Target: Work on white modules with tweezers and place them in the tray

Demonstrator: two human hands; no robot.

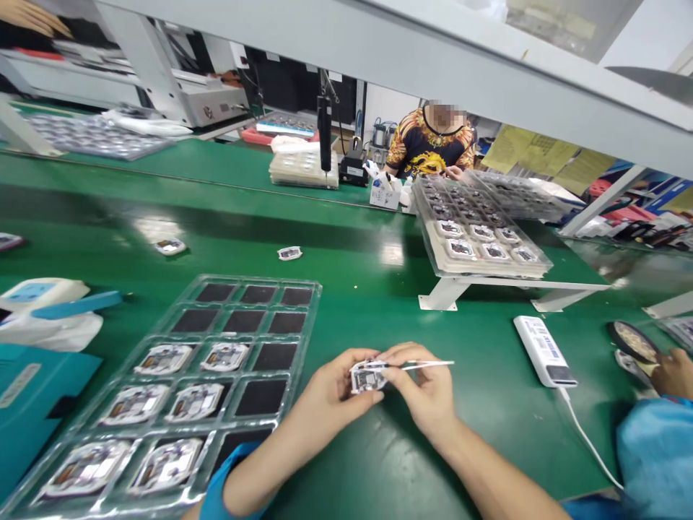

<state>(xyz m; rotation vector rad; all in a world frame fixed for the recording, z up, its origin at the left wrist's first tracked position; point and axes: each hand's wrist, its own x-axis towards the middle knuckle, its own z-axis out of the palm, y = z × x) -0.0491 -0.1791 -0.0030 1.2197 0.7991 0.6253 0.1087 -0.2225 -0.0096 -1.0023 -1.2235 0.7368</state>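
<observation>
White-framed module (368, 380): pinched in left hand (336, 383) above green desk (379, 469). Thin white tweezers-like tool (436, 364) gripped in right hand (430, 397), alongside module's edge. Clear tray (260, 398) on left, six similar modules (134, 404) seated, near right corner blocked by left forearm (281, 455). White box (543, 350) with cable (587, 433) to right, co-worker's hand (674, 372) beyond. Raised stand (447, 292) ahead, carrying stacked trays (487, 269).

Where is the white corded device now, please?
In the head view, the white device lies at right on the green bench, between the right hand and a co-worker's blue sleeve.
</observation>
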